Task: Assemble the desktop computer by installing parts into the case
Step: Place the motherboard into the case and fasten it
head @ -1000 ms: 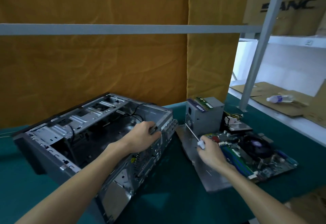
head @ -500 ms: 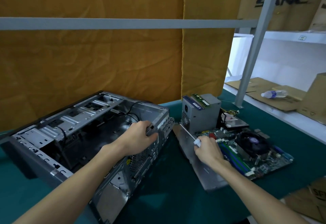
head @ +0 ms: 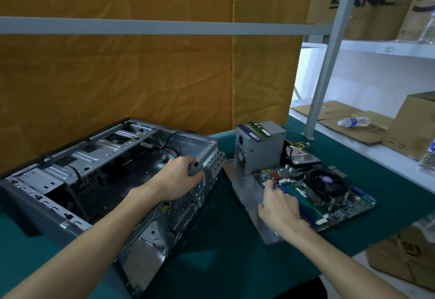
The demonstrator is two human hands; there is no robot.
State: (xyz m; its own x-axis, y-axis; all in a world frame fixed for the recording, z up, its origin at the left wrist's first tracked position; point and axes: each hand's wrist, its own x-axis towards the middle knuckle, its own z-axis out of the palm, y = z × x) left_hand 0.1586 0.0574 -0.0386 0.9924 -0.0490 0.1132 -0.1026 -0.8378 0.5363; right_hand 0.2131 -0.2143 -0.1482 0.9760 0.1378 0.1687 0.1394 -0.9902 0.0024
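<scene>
An open grey computer case (head: pixel 98 157) lies on its side on the green mat at the left. My left hand (head: pixel 179 178) grips the case's rear top edge. To the right, a motherboard (head: pixel 341 204) with a black CPU fan (head: pixel 324 182) rests partly on a flat metal side panel (head: pixel 244 188). My right hand (head: pixel 280 204) rests on the board's left edge, fingers stretched forward. I see no tool in it. A grey power supply (head: pixel 261 150) stands behind the board, with a green RAM stick (head: pixel 260 128) on top. A hard drive (head: pixel 303 155) lies behind the board.
A grey shelf post (head: pixel 327 63) rises at the table's back right. On the white shelf beyond lie flattened cardboard and a water bottle (head: pixel 353 121). A cardboard box (head: pixel 404 258) sits at the lower right. An orange cloth hangs behind the table.
My right hand held a white-handled screwdriver pointing at the power supply. It has moved down onto the motherboard's left edge and the screwdriver is out of sight. My left hand stays on the case.
</scene>
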